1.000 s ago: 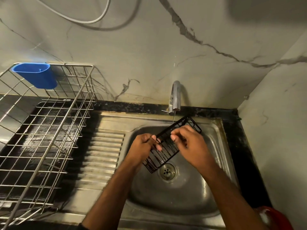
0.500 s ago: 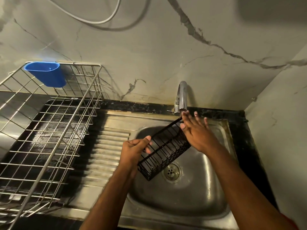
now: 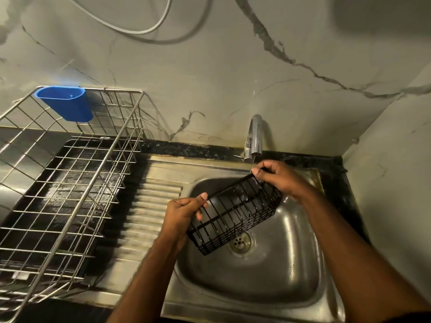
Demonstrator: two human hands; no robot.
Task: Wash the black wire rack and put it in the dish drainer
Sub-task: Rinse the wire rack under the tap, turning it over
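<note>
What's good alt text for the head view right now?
Two hands hold a black wire rack over a steel sink, the left hand gripping its near end, the right hand its far end under the tap. A wire dish drainer stands left.

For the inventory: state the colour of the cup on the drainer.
Blue cup, head view.

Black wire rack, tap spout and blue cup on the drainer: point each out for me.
black wire rack [image 3: 235, 214], head view, on its long side wall.
tap spout [image 3: 256, 136], head view, on the chrome bend.
blue cup [image 3: 67, 106], head view, on its front wall.
</note>
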